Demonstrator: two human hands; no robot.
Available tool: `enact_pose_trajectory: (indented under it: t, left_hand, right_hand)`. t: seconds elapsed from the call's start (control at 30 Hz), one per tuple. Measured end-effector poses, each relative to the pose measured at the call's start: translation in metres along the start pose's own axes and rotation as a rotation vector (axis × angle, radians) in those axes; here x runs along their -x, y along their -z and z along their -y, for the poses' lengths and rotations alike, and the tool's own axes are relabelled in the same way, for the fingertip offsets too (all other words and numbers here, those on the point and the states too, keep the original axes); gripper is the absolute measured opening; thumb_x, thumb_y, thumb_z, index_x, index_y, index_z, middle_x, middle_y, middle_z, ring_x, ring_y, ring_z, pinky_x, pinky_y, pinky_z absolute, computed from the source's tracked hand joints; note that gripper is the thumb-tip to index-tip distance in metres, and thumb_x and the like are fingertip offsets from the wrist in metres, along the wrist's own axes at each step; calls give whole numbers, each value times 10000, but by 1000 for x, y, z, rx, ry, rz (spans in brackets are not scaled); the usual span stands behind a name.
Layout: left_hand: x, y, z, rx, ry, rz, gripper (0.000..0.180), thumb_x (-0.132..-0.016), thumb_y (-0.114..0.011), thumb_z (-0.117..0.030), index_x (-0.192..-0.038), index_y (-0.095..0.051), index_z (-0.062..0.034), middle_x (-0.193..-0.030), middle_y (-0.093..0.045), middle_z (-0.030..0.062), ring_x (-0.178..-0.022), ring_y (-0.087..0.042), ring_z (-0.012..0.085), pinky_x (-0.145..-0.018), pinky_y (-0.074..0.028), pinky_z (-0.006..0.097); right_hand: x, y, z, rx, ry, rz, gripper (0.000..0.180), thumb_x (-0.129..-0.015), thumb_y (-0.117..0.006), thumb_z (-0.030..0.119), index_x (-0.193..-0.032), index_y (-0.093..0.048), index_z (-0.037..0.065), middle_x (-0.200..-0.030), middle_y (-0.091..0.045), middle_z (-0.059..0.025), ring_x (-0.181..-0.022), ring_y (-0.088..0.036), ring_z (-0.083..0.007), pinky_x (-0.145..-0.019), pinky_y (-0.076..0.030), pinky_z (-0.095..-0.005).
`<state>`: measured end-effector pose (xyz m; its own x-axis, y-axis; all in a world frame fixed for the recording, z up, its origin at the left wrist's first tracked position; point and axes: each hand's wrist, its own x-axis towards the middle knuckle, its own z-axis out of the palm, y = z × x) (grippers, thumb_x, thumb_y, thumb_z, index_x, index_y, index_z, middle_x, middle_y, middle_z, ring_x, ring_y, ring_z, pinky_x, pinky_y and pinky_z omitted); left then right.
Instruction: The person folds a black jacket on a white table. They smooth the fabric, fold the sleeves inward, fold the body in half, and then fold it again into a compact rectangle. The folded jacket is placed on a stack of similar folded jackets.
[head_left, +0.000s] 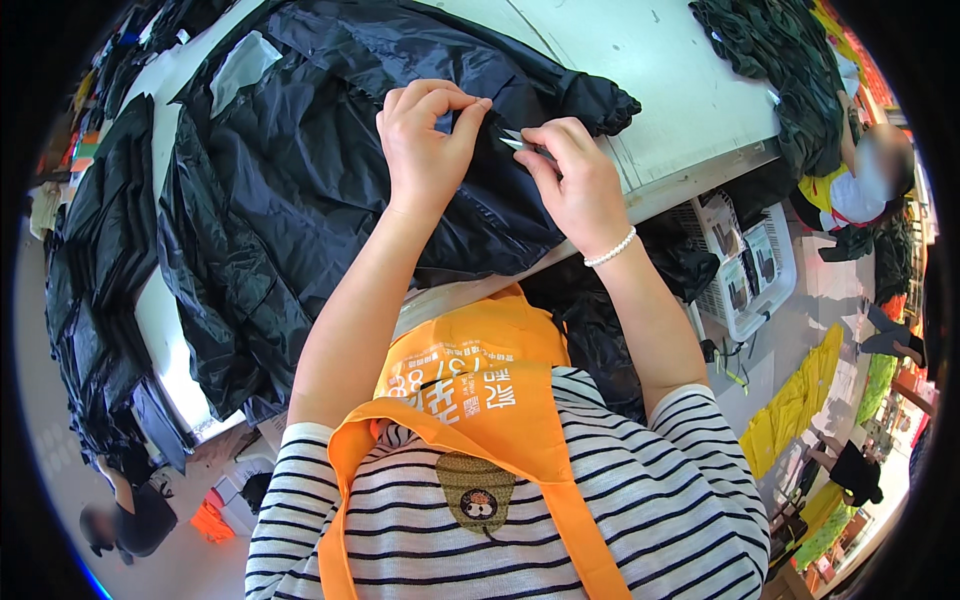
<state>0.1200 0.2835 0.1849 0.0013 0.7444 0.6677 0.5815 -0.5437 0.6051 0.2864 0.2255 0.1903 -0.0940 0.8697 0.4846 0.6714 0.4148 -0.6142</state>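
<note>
A black, shiny jacket (pixel 300 170) lies spread and rumpled over the white table in front of me. My left hand (pixel 425 140) is raised above it, thumb and forefinger pinched together. What they pinch, if anything, is too small to make out. Thread snips (pixel 511 138) are in my right hand (pixel 578 180), the short silver blades pointing left toward the pinched fingertips. Most of the snips is hidden by my fingers. A gap stays between the blades and my left hand. One dark sleeve end (pixel 600 103) lies just beyond the right hand.
More black garments (pixel 105 240) hang over the table's left side, and another pile (pixel 775 70) lies far right. Below the table edge (pixel 690 185) stands a white plastic basket (pixel 755 280) with packets. Yellow cloth (pixel 795 400) lies on the floor. Other people (pixel 865 175) work nearby.
</note>
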Motion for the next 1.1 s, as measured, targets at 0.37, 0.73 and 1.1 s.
enact_pose_trajectory:
  t: [0.37,0.73,1.1]
  left_hand:
    - [-3,3,-2,-11,87,55,109,-724,-763,-99,-739,-687,-22,-835,-672,50,-859,-573,203,-811,-438,308]
    - [-10,1,2,113,173,103,103,-745,-746,-114,-761,-699,-24,-845,-676,59,-854,-582,192,-810,-437,309]
    - [-13,-3,1,152,170,83,108,-707,-759,-125,-742,-702,-40,-818,-665,74,-836,-574,250,-774,-449,337]
  right_hand:
    - [1,-5,-4,0,5,-27,95,-817,-681,113,-869,-616,68,-852,-591,-47,-711,-617,-250,-600,-489,-310]
    - [-11,4,-2,-35,-54,24,89,-832,-671,108,-868,-605,61,-853,-605,-50,-688,-626,-242,-588,-490,-306]
    - [-15,4,-5,-40,-42,28,95,-826,-678,107,-873,-609,62,-844,-610,-48,-688,-632,-233,-591,-491,-301]
